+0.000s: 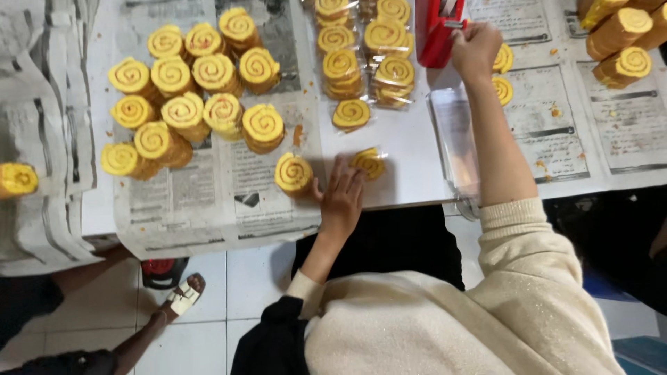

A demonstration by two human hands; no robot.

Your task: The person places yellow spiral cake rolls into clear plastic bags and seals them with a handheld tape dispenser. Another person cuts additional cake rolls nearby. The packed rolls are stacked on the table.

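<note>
**Spiral rolls bagged at a paper-covered worktop**

On the worktop [410, 160], the right hand [474, 48] grips a red sealer [439, 31]. The left hand [340, 198] lies flat, fingers spread, touching a bagged spiral roll [369, 163], its swirl face up, long axis unclear.

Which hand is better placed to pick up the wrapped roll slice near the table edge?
Left. The left hand already rests beside the wrapped roll slice, while the right hand is far away at the red sealer.
</note>
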